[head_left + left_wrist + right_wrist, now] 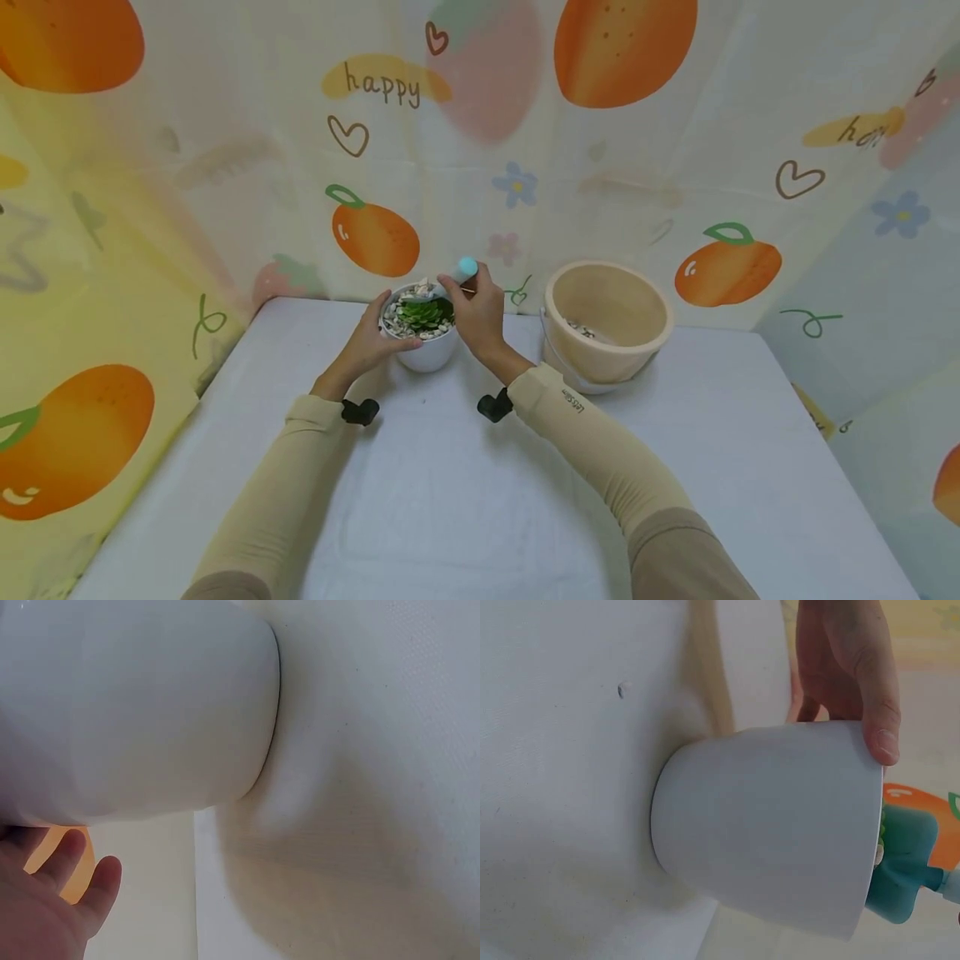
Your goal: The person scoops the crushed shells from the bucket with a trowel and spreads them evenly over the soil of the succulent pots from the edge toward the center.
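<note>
A white flower pot (427,358) stands on the table, holding a green succulent (423,315) ringed by pale pebbles (395,323). My left hand (370,335) grips the pot at its left side, with the thumb on the front rim, as the right wrist view also shows. Over the pot's right side, my right hand (482,313) holds a small trowel (467,268) by its light blue handle. Its teal blade (901,862) is at the rim beside the plant in the right wrist view. The pot (150,712) hides part of the left fingers in the left wrist view.
Right of the pot stands a beige bucket (592,360) with a handle hanging down its front and some pebbles (581,330) inside. A white cloth covers the table (465,500). Behind it hangs a fruit-patterned curtain (465,192). A small speck (622,690) lies on the cloth.
</note>
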A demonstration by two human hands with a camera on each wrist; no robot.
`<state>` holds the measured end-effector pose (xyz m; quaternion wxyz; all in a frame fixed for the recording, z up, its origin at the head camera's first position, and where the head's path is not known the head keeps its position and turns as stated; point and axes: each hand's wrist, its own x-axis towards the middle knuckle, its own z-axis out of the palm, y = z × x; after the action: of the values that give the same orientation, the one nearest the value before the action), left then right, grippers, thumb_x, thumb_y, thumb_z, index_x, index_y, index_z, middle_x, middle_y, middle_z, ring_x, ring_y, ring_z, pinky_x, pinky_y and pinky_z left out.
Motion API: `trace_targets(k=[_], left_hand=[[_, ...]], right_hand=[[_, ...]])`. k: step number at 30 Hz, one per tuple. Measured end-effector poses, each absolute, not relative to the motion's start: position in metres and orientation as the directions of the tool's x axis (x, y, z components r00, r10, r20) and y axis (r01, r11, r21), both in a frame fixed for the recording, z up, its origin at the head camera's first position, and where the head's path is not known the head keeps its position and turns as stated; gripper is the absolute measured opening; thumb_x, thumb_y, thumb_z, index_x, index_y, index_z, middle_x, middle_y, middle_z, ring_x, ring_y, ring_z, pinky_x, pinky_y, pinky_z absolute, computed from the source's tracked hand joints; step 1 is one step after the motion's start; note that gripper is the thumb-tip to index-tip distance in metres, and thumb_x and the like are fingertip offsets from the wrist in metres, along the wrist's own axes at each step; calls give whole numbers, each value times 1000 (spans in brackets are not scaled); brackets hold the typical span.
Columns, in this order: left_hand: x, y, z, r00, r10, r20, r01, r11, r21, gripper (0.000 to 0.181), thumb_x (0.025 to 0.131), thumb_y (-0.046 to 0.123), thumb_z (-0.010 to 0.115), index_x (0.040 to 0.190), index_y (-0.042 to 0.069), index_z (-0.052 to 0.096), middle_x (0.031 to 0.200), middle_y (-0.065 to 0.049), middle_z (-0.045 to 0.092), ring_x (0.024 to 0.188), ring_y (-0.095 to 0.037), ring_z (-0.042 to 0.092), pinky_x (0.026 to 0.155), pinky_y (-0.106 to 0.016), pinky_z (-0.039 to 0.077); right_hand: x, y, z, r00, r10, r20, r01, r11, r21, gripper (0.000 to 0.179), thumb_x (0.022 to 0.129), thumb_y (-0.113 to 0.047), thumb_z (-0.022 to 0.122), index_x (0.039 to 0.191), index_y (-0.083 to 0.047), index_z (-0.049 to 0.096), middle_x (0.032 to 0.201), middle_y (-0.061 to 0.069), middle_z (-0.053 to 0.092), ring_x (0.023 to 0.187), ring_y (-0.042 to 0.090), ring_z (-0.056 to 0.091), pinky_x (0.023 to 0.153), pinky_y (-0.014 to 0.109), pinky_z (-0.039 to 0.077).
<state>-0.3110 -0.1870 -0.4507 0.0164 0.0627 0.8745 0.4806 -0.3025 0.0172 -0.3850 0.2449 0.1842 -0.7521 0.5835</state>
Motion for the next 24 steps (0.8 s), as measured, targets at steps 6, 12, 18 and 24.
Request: trace_targets(k=[6, 12, 18, 24], left_hand=[[-310, -186, -452, -992, 113, 49, 102, 533, 840, 114, 76, 41, 82, 158, 12, 7, 163, -17, 12, 150, -37, 14, 118, -59, 19], [-308, -184, -453, -992, 100, 78, 120, 553, 824, 115, 76, 43, 82, 157, 9, 8, 162, -19, 16, 149, -38, 18, 118, -60, 19], [-306, -181, -455, -993, 71, 96, 119, 547, 828, 115, 74, 43, 82, 157, 7, 10, 160, -20, 19, 147, -37, 21, 119, -58, 21], [-301, -175, -454, -994, 26, 110, 106, 544, 832, 115, 74, 41, 83, 156, 5, 12, 158, -21, 22, 145, -38, 23, 118, -57, 23]], right_hand=[[-301, 18, -384, -819, 3, 574, -556, 243, -795, 36, 93, -24, 67, 114, 3, 56, 99, 16, 71, 96, 27, 72, 81, 33, 59], [-300, 19, -382, -810, 13, 586, -568, 230, -790, 36, 92, -23, 68, 114, 3, 57, 99, 17, 71, 96, 27, 72, 81, 34, 59], [-301, 19, -381, -792, 17, 610, -590, 238, -772, 36, 93, -22, 67, 114, 5, 57, 98, 17, 70, 95, 28, 72, 80, 33, 59], [-300, 19, -381, -790, 32, 612, -588, 242, -772, 33, 93, -22, 67, 114, 2, 57, 98, 17, 70, 94, 27, 72, 79, 32, 59]])
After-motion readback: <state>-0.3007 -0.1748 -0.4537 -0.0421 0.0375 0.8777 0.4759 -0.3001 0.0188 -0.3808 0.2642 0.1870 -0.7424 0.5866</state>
